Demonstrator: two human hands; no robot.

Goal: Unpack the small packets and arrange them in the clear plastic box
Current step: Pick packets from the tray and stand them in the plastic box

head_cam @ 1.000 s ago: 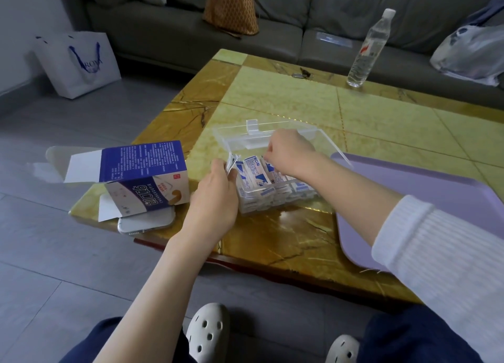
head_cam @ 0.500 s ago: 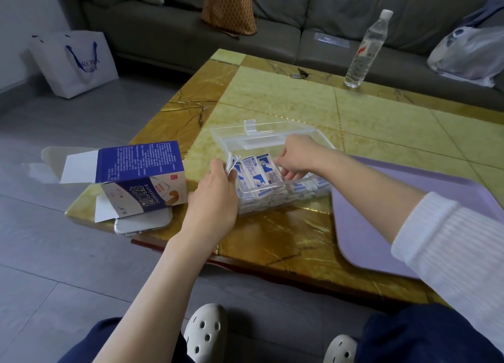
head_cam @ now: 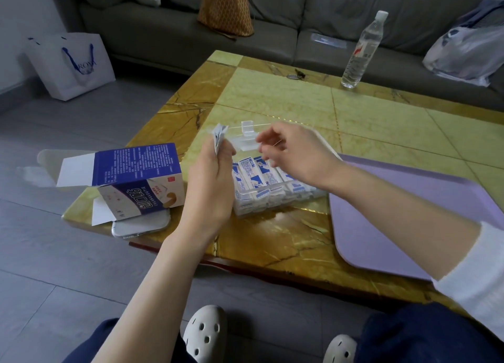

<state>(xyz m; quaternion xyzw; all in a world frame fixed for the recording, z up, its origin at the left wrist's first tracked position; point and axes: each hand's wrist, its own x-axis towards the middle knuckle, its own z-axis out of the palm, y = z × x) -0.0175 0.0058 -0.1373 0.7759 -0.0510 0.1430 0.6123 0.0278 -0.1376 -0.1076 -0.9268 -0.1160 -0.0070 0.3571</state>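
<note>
Yellow-green marble-patterned tabletop (head_cam: 354, 122) fills most of my view, glossy, with amber veined slabs along its near edge, and a grey sofa (head_cam: 313, 22) runs behind it. On the table sits the clear plastic box (head_cam: 275, 196), thin-walled and transparent, its hinged lid (head_cam: 246, 135) thrown back on the far side. Small packets (head_cam: 256, 177) lie packed in rows inside it, white paper wrappers printed in blue, some flat and some standing on edge.

From where I watch, the left hand (head_cam: 210, 182) is raised just beside the box's left wall, closed around a thin sheaf of spare packets (head_cam: 219, 137); their folded white-and-blue ends stick up above the fingertips. That sheaf is above the box's left rim, not inside it.

I see the right hand (head_cam: 297, 155) over the box, above the rows, fingers loosely curled and thumb and forefinger a little apart, pointing toward the sheaf. It has nothing between them and touches no packet that I can see.

Left of the box lies an opened cardboard carton (head_cam: 136, 182) on its side, blue and white, flaps splayed, resting partly on a phone (head_cam: 141, 226) in a clear case. A smooth lilac tray (head_cam: 409, 212) sits just right of the box. At the table's far edge stands a clear water bottle (head_cam: 362, 52), upright.
</note>
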